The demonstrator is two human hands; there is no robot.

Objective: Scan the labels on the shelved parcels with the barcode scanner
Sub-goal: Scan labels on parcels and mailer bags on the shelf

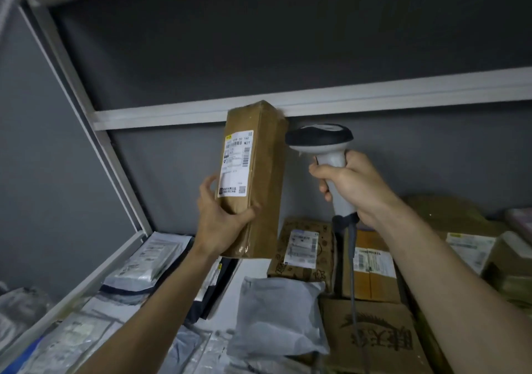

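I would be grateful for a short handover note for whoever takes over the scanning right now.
Left hand grips the tall brown parcel upright above the shelf, label facing you.
Right hand holds the scanner by its handle, head beside the parcel's top right.
Whether this label has been scanned cannot be told.
Left: the boxes and grey bags lying on the shelf.

On the white shipping label [234, 164] stuck to the tall brown paper-wrapped parcel [253, 177], "M2T" can be read beside a barcode. Below that parcel, large black Chinese characters are printed on a brown cardboard box [377, 336]; the remaining print is too small.
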